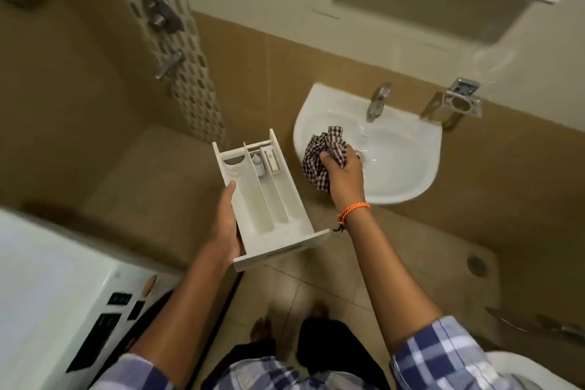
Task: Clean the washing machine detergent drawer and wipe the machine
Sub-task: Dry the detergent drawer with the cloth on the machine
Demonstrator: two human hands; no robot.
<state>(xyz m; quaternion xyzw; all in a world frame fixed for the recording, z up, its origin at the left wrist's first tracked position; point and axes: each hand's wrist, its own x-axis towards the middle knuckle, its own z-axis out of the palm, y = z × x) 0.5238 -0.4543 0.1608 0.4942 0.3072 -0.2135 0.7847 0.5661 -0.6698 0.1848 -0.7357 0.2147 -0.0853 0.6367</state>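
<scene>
on my far left sits the washing machine [47, 279], white top and dark control panel, nowhere near my hands. next along, my left hand [228, 225] has its grip curled round the left wall of the detergent drawer [269, 199], thumb along the rim, drawer hanging in the air over the floor, just beside the basin [411, 168] and not over it. that's the worry: one hand on one side of a long drawer, front panel heavy at my end, so i reckon it could tip or slip and hit the tiles. the small insert pieces at the far end might also drop out if it tilts. moving right, my right hand [343, 172] grips the bunched checked cloth [323, 155] over the basin's near rim; if it's wet it could drip on the floor by my bare feet, slippery. count: one machine, one drawer with three long compartments, one cloth, one basin, one tap [378, 101] above it.
</scene>
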